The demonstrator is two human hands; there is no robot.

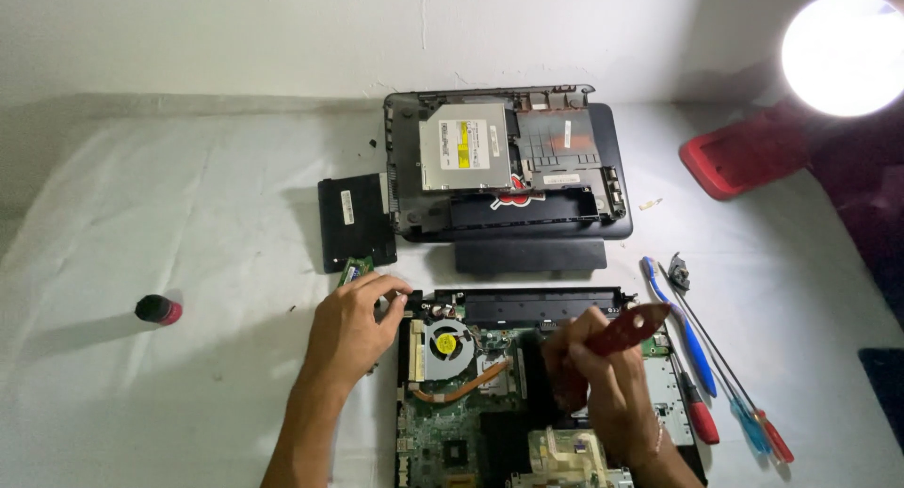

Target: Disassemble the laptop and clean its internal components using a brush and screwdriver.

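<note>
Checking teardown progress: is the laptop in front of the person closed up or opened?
Opened: the motherboard and cooling fan lie exposed.

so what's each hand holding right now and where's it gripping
The right hand holds a red flat pry tool by its lower end, the wide tip sticking up. The left hand holds nothing; its fingers rest at the laptop board's top-left corner.

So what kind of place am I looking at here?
Probably a makeshift electronics repair bench: a white cloth-covered table holds an opened black laptop shell, a bare green motherboard with fan, and red- and blue-handled screwdrivers.
</note>
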